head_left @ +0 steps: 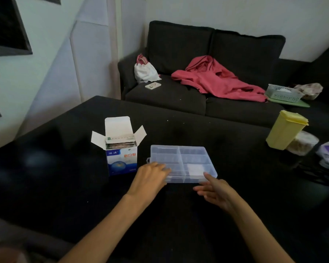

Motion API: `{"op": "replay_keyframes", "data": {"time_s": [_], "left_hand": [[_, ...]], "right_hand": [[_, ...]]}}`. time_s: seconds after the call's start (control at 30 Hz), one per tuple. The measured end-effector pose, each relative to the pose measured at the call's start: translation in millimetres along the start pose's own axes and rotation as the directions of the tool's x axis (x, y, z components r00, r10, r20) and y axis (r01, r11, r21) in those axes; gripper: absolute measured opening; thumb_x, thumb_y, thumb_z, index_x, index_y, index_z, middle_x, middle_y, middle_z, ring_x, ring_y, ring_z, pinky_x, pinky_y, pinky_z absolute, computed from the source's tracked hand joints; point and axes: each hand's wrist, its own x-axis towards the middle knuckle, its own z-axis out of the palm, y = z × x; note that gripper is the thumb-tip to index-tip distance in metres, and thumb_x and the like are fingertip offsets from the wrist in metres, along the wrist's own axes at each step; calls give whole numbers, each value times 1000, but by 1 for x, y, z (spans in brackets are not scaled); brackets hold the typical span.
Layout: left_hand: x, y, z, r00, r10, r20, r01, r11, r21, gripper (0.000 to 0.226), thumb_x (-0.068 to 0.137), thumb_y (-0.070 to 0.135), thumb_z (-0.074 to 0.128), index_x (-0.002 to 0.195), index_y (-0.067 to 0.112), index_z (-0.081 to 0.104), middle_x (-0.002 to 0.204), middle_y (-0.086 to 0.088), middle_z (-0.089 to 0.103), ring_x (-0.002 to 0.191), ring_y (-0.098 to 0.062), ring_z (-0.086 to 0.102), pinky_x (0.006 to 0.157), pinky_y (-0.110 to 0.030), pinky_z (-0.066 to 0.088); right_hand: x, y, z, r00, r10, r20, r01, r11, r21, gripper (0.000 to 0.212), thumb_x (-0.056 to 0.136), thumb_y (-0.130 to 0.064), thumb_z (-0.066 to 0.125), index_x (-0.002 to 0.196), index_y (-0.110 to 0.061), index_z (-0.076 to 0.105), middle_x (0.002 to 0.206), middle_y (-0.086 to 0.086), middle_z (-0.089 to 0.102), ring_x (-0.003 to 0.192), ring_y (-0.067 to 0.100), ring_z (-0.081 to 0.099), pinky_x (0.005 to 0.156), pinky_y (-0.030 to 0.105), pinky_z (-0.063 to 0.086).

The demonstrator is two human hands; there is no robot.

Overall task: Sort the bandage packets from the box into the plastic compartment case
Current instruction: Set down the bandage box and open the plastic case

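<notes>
Black fabric is covering the worktop (179, 215), and everything is sitting on it. Going from the left, the box (122, 160) is standing upright with its flaps open and the packets (121, 143) stacked on edge inside, filling it to the top. Just right of it the case (182, 162) is lying flat, its lid seemingly closed, its long axis running left to right. The left hand (150, 177) is resting on the case's near left corner, fingers straight and loosely spread, holding nothing. The right hand (217, 192) is hovering at the near right corner, fingers spread, forefinger almost touching the edge. The lid probably needs opening first, and both hands are placed for that. For the packets, the left hand is nearer; the box is lying up and to its left, with nothing between. A yellow tub (285, 130) is standing well apart on the right.
</notes>
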Motion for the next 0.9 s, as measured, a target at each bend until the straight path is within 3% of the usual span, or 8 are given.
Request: {"op": "replay_keyframes", "data": {"time_s": [0.17,0.4,0.57,0.7,0.8,0.9], "left_hand": [[-2,8,2,997,6,74,-11,997,70,38,96,26,50,132,15,44,134,-8,49,116,-22,53,94,-36,44],[4,11,10,979,3,202,-44,979,200,42,98,25,45,135,5,37,134,-18,47,115,-29,54,92,-40,45],[-4,1,5,992,103,68,-113,981,157,31,98,29,47,126,16,49,127,-7,55,109,-21,58,90,-37,49],[-14,-8,-5,997,40,-61,-41,999,-12,38,99,36,43,133,21,47,138,-2,50,126,-16,47,108,-34,33],[-22,-17,-7,964,-142,-226,75,957,-281,54,90,48,53,138,28,41,142,5,45,131,-10,39,107,-24,24],[-26,-29,2,876,-392,-281,208,833,-513,59,76,51,69,126,30,47,126,8,52,117,-9,48,92,-21,36]], "right_hand": [[-4,7,8,999,-33,-17,33,999,-1,39,97,-39,41,103,-5,56,80,12,64,64,16,55,57,25,41],[-5,10,9,998,-55,-31,57,994,98,31,98,-34,43,97,-4,54,74,12,65,54,13,50,53,23,40],[-7,10,13,991,-111,-69,112,994,4,35,99,-36,38,92,-7,56,77,11,68,55,15,51,52,23,39],[-13,-2,1,973,-197,-120,171,965,-202,36,95,-36,48,85,-6,66,69,8,66,52,13,51,50,22,38],[-17,-13,-9,963,-248,-105,236,965,-116,29,94,-31,51,86,-8,66,73,7,65,56,12,50,52,21,38],[-23,-17,-7,959,-256,-123,266,961,72,25,94,-30,51,89,-10,65,81,6,65,65,14,53,59,25,41]]}}
